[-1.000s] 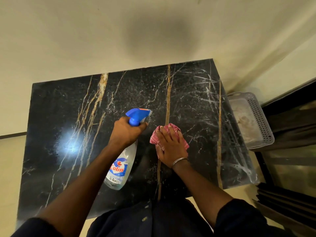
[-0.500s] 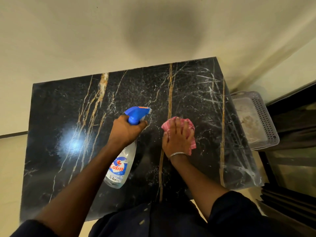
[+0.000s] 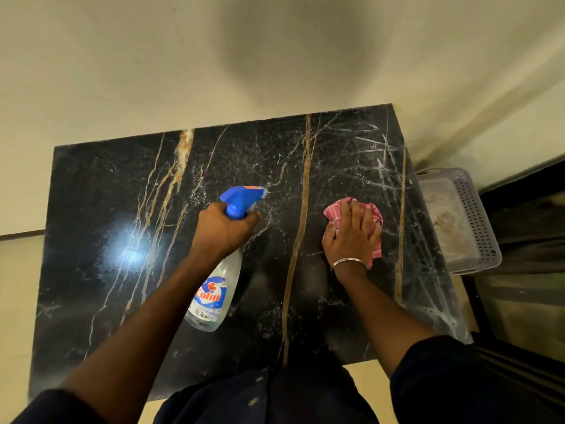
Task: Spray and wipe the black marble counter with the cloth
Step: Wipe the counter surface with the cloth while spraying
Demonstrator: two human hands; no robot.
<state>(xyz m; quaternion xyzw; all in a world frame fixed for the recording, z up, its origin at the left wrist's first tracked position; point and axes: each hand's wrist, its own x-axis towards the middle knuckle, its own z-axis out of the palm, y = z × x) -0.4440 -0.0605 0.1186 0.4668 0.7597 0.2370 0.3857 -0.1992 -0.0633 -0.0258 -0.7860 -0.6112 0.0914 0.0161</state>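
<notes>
On the black marble tabletop (image 3: 122, 194), a little right of its middle, your right grip (image 3: 351, 237) lies open and flat, fingers straight and slightly spread, pressing the pink checked cloth (image 3: 334, 212) down onto the stone. The cloth shows beyond your fingertips and along the right side of the hand, and a silver bangle (image 3: 348, 262) sits on that wrist. Your left grip (image 3: 224, 229) is closed round the neck of the spray bottle (image 3: 214, 289), just under its blue trigger head (image 3: 241, 198). The nozzle points away from you and to the right, and the clear body slants back toward you. Its label reads "Colin". I cannot tell whether a finger is on the trigger, nor whether the bottle's base touches the stone. Fine pale specks lie on the marble near the nozzle. A long gold vein (image 3: 301, 209) runs across the tabletop between your two hands, which are well apart. A bright glare (image 3: 131, 252) sits on the left part of the stone. A grey perforated basket (image 3: 477, 215) stands just past the tabletop's right edge.
</notes>
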